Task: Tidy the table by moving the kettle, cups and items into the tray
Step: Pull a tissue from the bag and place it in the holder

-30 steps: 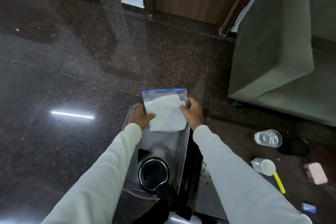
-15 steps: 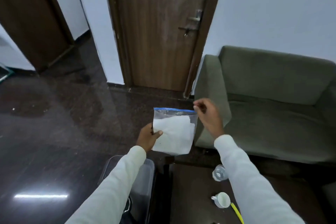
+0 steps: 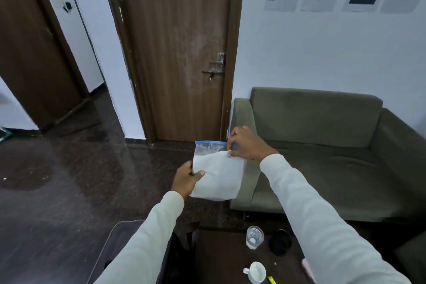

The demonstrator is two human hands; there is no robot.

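Vs. the earlier frames, view is raised: door [image 3: 179, 53] & wall papers now seen, tray [image 3: 110, 249] cut to a corner at bottom left, kettle no longer visible. Sofa [image 3: 322, 157] fills the right, floor [image 3: 57, 191] lies open at left. Dark worktop [image 3: 219, 256] is seen at bottom centre, its far edge near the sofa front; glass [image 3: 254, 236], black lid [image 3: 280, 242] & white cup [image 3: 255, 272] stand apart on it. Zip bag [image 3: 216, 173] w/ white paper is held in mid-air. Left hand [image 3: 185, 180] is clamped on its left edge; right hand [image 3: 247, 145], fingers pinched together, grips its top right corner, higher than before.
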